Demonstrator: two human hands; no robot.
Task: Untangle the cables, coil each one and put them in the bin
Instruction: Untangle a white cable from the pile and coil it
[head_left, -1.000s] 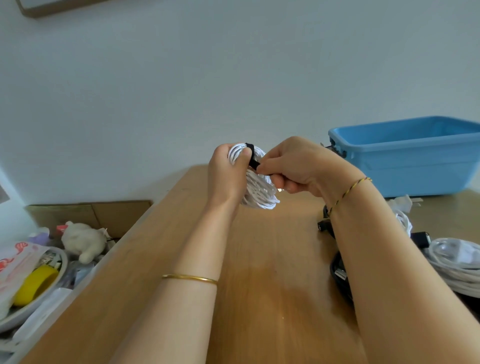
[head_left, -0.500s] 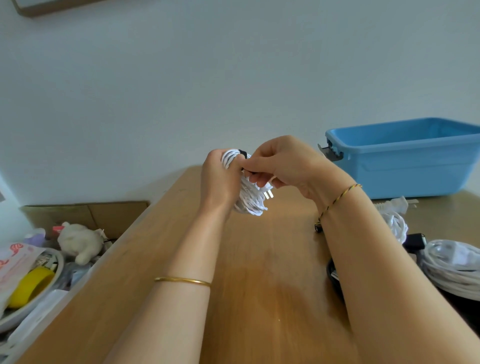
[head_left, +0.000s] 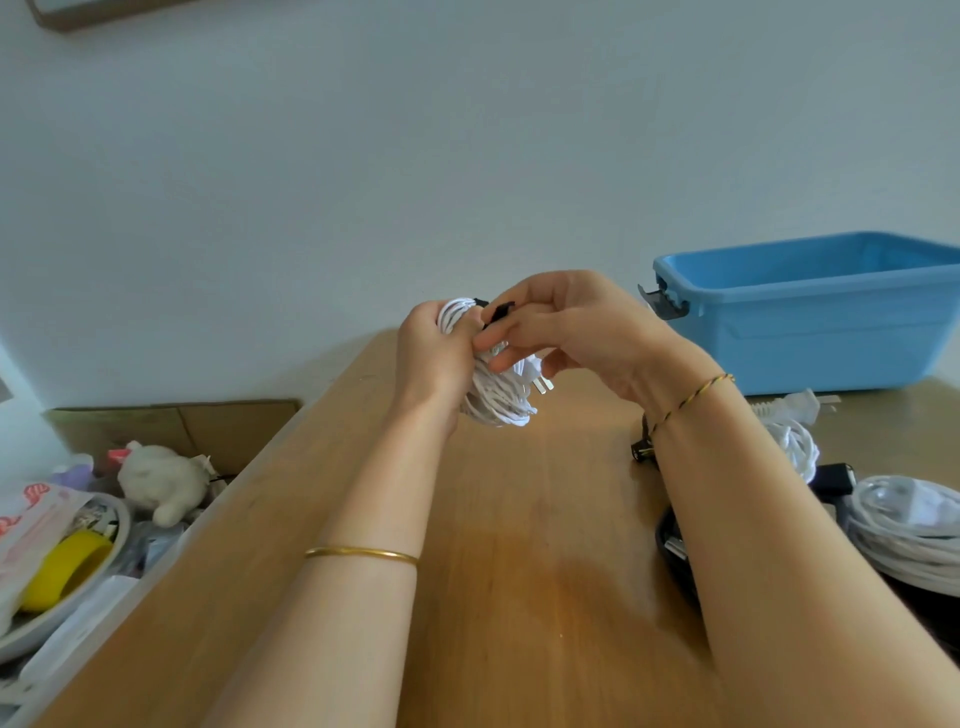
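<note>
The left hand (head_left: 431, 358) grips a coiled white cable (head_left: 501, 400) above the table (head_left: 545, 545). The right hand (head_left: 576, 332), just beside it, pinches the black strap (head_left: 498, 313) at the coil's top. The blue bin (head_left: 831, 343) stands beyond the right hand, further right.

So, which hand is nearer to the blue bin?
Right. The right hand pinches the black strap to the left of the blue bin; the left hand grips the white cable coil farther left.
</note>
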